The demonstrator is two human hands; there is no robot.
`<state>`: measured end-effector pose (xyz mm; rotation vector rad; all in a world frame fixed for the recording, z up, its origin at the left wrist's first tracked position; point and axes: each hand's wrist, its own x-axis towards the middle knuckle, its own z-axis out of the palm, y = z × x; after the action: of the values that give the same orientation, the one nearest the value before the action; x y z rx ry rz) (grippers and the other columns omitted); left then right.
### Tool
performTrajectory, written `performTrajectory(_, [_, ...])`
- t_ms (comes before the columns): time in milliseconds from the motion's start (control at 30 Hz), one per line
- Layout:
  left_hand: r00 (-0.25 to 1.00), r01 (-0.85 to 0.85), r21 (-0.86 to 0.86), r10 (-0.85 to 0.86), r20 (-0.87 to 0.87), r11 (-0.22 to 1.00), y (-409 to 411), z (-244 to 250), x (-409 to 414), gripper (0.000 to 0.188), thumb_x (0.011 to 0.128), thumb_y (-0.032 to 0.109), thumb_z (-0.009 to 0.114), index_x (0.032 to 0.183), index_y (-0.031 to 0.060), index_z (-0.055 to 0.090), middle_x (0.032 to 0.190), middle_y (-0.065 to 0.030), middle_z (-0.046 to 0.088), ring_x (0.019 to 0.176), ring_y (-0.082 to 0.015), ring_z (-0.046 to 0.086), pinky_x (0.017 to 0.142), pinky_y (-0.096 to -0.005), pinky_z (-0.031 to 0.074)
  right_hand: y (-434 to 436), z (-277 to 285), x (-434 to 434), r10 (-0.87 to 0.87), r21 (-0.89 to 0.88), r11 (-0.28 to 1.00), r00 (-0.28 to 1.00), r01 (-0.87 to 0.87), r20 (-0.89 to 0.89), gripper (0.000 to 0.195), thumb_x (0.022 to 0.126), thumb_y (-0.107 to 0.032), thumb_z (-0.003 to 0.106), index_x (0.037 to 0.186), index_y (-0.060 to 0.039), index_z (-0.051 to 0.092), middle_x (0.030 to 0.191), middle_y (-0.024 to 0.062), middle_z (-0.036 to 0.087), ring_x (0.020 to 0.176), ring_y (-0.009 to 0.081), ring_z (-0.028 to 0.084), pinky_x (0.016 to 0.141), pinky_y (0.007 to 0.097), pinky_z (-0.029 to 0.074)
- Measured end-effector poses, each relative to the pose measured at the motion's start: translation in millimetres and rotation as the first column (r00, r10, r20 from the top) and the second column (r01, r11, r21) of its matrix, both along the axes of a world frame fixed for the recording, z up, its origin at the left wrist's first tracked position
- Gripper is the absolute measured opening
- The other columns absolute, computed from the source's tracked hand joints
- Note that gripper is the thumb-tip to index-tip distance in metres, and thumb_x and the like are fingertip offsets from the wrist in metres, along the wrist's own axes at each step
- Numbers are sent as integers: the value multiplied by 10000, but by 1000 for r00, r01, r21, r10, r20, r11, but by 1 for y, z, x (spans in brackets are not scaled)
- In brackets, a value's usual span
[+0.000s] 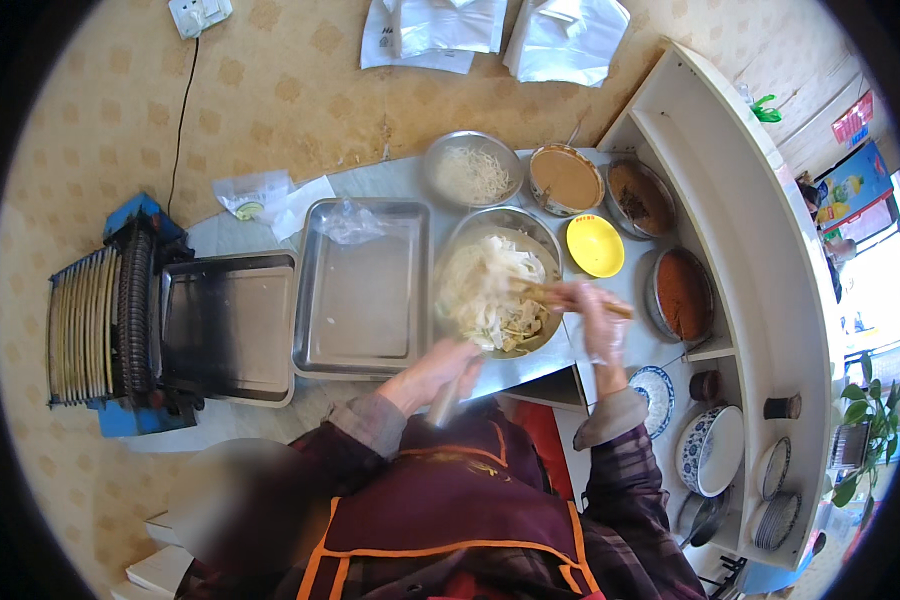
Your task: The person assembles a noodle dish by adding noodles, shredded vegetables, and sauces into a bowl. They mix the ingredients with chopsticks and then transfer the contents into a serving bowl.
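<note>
Near the middle of the view stands a metal mixing bowl (556, 238) holding pale flat noodles (521, 262) and light cut pieces, blurred by motion. My left hand (441, 373) is closed around a light cylindrical handle (444, 403) at the bowl's lower left rim; what the handle belongs to is hidden. At the bowl's right, my right hand (591, 311), in a clear plastic glove, grips wooden chopsticks (616, 307) whose far ends reach into the noodles.
Left are two metal trays (424, 300), one with a crumpled plastic bag (352, 221), and a roller machine (131, 307). Behind and right stand a bowl of thin strands (472, 174), a brown sauce bowl (566, 178), a yellow bowl (595, 246), a red seasoning bowl (682, 294) and white shelving (765, 225).
</note>
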<state>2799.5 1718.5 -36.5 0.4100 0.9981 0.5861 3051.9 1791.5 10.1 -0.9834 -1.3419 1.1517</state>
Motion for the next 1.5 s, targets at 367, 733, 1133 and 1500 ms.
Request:
performTrajectory(367, [999, 51, 49, -50, -12, 998, 6, -14, -10, 170, 1015, 161, 506, 889, 50, 481, 666, -19, 476, 474, -106, 438, 395, -289, 379, -10, -15, -12, 8, 0, 1000, 996, -8, 87, 136, 975, -41, 676, 955, 42, 782, 866, 93, 776, 756, 160, 729, 709, 286, 599])
performTrajectory(733, [999, 34, 6, -34, 27, 999, 5, -23, -2, 218, 1022, 175, 516, 844, 51, 494, 637, -23, 472, 449, -116, 440, 389, -300, 388, -15, -14, -21, -9, 24, 1000, 986, 5, 167, 153, 982, -77, 686, 968, 41, 783, 858, 105, 775, 759, 148, 720, 733, 283, 602])
performTrajectory(1133, [998, 17, 88, -22, 54, 996, -7, -22, 7, 154, 1014, 158, 521, 927, 32, 503, 681, -42, 490, 478, -113, 449, 392, -299, 399, -7, -4, -9, -98, -69, 993, 995, 98, 11, 141, 984, -45, 674, 957, 35, 787, 889, 84, 777, 784, 161, 730, 723, 292, 598])
performTrajectory(1500, [1000, 8, 22, -9, 11, 1000, 7, -23, 0, 174, 1016, 170, 528, 900, 46, 488, 671, -31, 481, 488, -119, 462, 400, -310, 398, -13, -4, -11, -31, 10, 999, 986, 30, 162, 240, 997, -144, 681, 867, 37, 771, 783, 127, 757, 647, 149, 704, 659, 290, 603])
